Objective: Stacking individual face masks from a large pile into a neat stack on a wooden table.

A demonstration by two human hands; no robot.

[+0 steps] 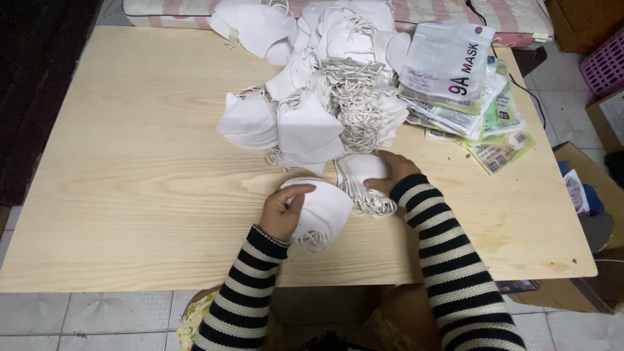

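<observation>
My left hand grips a stack of white folded face masks near the front of the wooden table. My right hand rests on a second small stack of white masks just to the right, fingers curled around its edge. Both arms wear black-and-white striped sleeves. Behind the hands rises a big heap of white masks with ear loops, reaching to the table's far edge.
A pile of printed plastic mask pouches lies at the back right of the table. Cardboard boxes and a pink basket stand on the floor to the right. A striped cushion sits behind the table.
</observation>
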